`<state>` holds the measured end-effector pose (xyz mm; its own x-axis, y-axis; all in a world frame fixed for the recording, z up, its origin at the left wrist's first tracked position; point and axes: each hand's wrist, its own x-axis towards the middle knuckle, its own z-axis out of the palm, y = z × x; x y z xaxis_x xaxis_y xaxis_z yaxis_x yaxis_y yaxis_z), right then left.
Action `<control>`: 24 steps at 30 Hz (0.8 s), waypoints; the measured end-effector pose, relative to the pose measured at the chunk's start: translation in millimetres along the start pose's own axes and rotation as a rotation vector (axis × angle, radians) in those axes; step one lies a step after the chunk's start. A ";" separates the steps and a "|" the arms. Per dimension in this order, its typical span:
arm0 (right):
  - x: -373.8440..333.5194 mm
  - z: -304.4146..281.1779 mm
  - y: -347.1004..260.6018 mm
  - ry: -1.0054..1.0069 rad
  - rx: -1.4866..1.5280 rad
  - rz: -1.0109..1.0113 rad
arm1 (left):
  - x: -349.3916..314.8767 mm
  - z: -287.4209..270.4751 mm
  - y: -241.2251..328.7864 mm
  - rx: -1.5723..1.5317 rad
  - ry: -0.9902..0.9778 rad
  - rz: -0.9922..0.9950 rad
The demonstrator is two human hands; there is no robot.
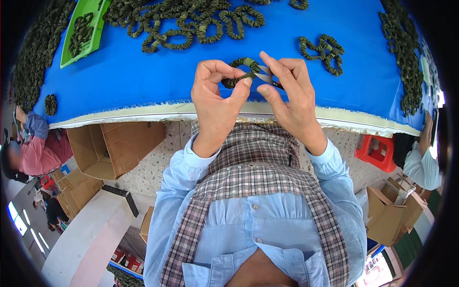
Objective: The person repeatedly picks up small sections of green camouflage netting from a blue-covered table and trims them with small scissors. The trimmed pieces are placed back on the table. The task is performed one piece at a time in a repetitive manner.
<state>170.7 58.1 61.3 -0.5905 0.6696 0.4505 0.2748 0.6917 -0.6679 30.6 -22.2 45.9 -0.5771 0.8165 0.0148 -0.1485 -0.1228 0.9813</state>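
Observation:
Pinched between the thumb and fingers of my left hand (215, 98) is a dark green scrunchie (247, 62), its loop held just above the front edge of the blue-covered table (158, 81). Small thread snips (264, 77) sit in my right hand (297, 93). Their two pointed metal blades stand apart and reach to the right side of the scrunchie. My right fingers and thumb are around the snips, and most of the handle is hidden by the hand. Whether the blades touch the fabric I cannot tell.
Several scrunchies (201, 31) lie heaped at the far side, with a small group (330, 52) to the right. A green basket (95, 36) stands at far left. More heaps line both sides. Below are a cardboard box (119, 148) and a red stool (375, 153). People sit at both sides.

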 end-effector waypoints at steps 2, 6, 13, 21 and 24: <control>-2.8 5.2 -0.3 0.082 0.043 0.012 | 1.1 0.1 -4.6 0.114 0.011 0.112; -9.4 10.3 5.1 0.139 -0.018 -0.069 | -0.3 2.8 -6.3 0.223 0.035 0.211; -8.5 17.3 1.3 0.182 -0.048 -0.092 | -1.4 3.8 -7.1 0.251 0.052 0.239; -7.9 18.7 -0.1 0.172 -0.060 -0.105 | -1.8 3.8 -8.3 0.257 0.054 0.250; -8.0 19.8 -0.7 0.173 -0.059 -0.096 | -2.6 2.1 -10.7 0.353 0.052 0.296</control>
<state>160.2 46.9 46.4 -0.4787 0.6325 0.6090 0.2703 0.7661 -0.5831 35.3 -21.8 35.9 -0.5940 0.7451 0.3034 0.3062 -0.1394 0.9417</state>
